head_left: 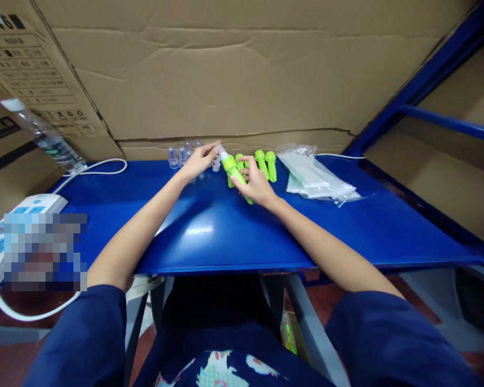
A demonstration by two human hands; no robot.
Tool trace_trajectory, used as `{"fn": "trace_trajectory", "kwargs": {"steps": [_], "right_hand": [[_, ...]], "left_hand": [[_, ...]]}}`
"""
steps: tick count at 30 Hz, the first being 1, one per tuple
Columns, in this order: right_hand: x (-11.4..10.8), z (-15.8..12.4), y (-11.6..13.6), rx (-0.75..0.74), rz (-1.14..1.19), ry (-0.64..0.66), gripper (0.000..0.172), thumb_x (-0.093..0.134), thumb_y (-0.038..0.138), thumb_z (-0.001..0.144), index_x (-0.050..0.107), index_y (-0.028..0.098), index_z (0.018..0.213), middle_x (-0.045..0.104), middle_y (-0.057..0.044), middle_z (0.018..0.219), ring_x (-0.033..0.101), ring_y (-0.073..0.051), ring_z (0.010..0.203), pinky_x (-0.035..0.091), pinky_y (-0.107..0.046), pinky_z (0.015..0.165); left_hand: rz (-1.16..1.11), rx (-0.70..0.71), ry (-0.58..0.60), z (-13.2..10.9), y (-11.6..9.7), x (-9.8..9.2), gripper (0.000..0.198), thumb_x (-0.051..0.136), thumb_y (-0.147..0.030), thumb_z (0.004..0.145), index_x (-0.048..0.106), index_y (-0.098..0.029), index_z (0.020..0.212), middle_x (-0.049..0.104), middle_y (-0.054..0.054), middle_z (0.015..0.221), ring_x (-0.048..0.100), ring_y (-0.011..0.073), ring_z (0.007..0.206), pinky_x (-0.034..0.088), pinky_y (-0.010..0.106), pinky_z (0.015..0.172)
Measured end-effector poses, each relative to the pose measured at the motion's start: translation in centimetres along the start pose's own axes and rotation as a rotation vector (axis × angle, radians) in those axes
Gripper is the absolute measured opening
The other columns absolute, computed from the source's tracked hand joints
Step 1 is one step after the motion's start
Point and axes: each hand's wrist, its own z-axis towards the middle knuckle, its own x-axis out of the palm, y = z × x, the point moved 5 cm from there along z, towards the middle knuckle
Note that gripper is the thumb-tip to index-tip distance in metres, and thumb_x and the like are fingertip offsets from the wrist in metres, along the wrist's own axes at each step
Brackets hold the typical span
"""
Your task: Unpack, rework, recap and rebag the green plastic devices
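Note:
My right hand [258,184] is wrapped round a lime-green, torch-shaped tube [234,171], tilted with its top towards the upper left. A clear tip [222,152] shows at the tube's top end. At that tip, my left hand [201,160] pinches the clear piece between its fingers. Several clear domed caps [172,158] stand left of my left hand, some partly behind it. A small whitish piece [216,164] lies just under its fingers. Beside my right hand are more lime-green tubes [270,165], some partly hidden by the hand and the held tube.
Clear plastic bags [314,174] lie on the blue table [226,236] to the right. At the left are a tilted water bottle [48,137], a white power strip [44,205] and a looped white cable [116,171]. Cardboard [234,80] walls the back; a blue frame [411,86] rises at right.

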Motion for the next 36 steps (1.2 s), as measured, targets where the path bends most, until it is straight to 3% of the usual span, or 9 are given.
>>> {"fn": "trace_trajectory", "kwargs": {"steps": [3, 6, 9, 11, 16, 22, 26, 29, 36], "right_hand": [[-2.9, 0.8, -0.5, 0.078, 0.009, -0.080, 0.063, 0.062, 0.059, 0.092, 0.045, 0.022, 0.141, 0.071, -0.009, 0.096, 0.070, -0.025, 0.069, 0.060, -0.041, 0.064], [-6.2, 1.6, -2.3, 0.163, -0.101, -0.192, 0.067, 0.059, 0.060, 0.095, 0.041, 0.021, 0.146, 0.073, -0.010, 0.101, 0.072, -0.025, 0.075, 0.060, -0.040, 0.069], [-8.7, 2.1, -5.0, 0.273, -0.359, -0.290, 0.063, 0.058, 0.053, 0.098, 0.040, 0.016, 0.146, 0.073, -0.012, 0.097, 0.072, -0.030, 0.090, 0.057, -0.045, 0.084], [-9.6, 2.0, -6.8, 0.358, -0.503, -0.309, 0.059, 0.057, 0.045, 0.099, 0.040, 0.013, 0.146, 0.073, -0.016, 0.098, 0.071, -0.034, 0.098, 0.054, -0.048, 0.091], [-10.1, 1.6, -9.8, 0.548, -0.630, -0.247, 0.057, 0.056, 0.031, 0.097, 0.043, 0.007, 0.146, 0.069, -0.027, 0.118, 0.069, -0.038, 0.107, 0.051, -0.050, 0.094], [-9.3, 1.6, -10.3, 0.626, -0.691, -0.122, 0.053, 0.059, 0.031, 0.094, 0.053, 0.008, 0.141, 0.068, -0.027, 0.126, 0.068, -0.037, 0.109, 0.053, -0.048, 0.095], [-8.8, 2.0, -9.2, 0.481, -0.820, -0.185, 0.050, 0.051, 0.033, 0.095, 0.060, 0.007, 0.136, 0.060, -0.028, 0.137, 0.058, -0.042, 0.127, 0.050, -0.053, 0.100], [-7.8, 2.2, -8.6, 0.353, -0.854, -0.203, 0.042, 0.047, 0.036, 0.095, 0.069, 0.010, 0.120, 0.057, -0.026, 0.134, 0.053, -0.041, 0.129, 0.048, -0.055, 0.102], [-5.7, 2.4, -9.1, 0.419, -0.906, -0.132, 0.047, 0.047, 0.041, 0.100, 0.071, 0.002, 0.108, 0.050, -0.033, 0.139, 0.044, -0.045, 0.134, 0.036, -0.062, 0.112]], "left_hand": [[0.151, 0.039, -0.060, 0.5, 0.1, 1.1, 0.048, 0.049, -0.039, 0.107, 0.056, -0.027, 0.153, 0.069, 0.010, 0.140, 0.061, 0.0237, 0.135, 0.049, 0.042, 0.116], [0.378, 0.104, -0.041, -0.4, -0.4, 3.4, 0.056, 0.049, -0.031, 0.106, 0.046, -0.027, 0.161, 0.055, 0.013, 0.158, 0.046, 0.0257, 0.152, 0.035, 0.047, 0.128], [0.587, 0.152, 0.163, -2.2, -1.3, 6.8, 0.061, 0.049, -0.032, 0.106, 0.038, -0.028, 0.166, 0.046, 0.013, 0.167, 0.041, 0.0307, 0.156, 0.032, 0.056, 0.128], [0.720, 0.148, 0.300, -3.4, -1.8, 8.7, 0.058, 0.047, -0.038, 0.107, 0.042, -0.028, 0.164, 0.036, 0.013, 0.174, 0.033, 0.0337, 0.161, 0.028, 0.059, 0.129], [0.877, 0.113, 0.454, -4.7, -2.2, 10.9, 0.060, 0.044, -0.055, 0.107, 0.041, -0.036, 0.164, 0.022, 0.007, 0.179, 0.019, 0.0331, 0.167, 0.016, 0.061, 0.134], [0.947, 0.101, 0.391, -5.2, -1.4, 10.0, 0.058, 0.041, -0.051, 0.109, 0.041, -0.034, 0.164, 0.028, 0.008, 0.177, 0.024, 0.0324, 0.166, 0.020, 0.057, 0.134], [0.958, 0.113, 0.386, -5.8, -1.1, 8.7, 0.059, 0.037, -0.049, 0.110, 0.035, -0.033, 0.167, 0.026, 0.008, 0.178, 0.023, 0.0289, 0.166, 0.015, 0.055, 0.135], [0.950, 0.133, 0.366, -6.2, -1.2, 7.6, 0.058, 0.036, -0.048, 0.111, 0.035, -0.034, 0.167, 0.026, 0.006, 0.178, 0.021, 0.0275, 0.167, 0.013, 0.054, 0.136], [0.927, 0.119, 0.275, -6.6, -1.2, 5.1, 0.055, 0.037, -0.044, 0.110, 0.046, -0.029, 0.162, 0.030, 0.007, 0.177, 0.025, 0.0279, 0.166, 0.014, 0.051, 0.136]]}}
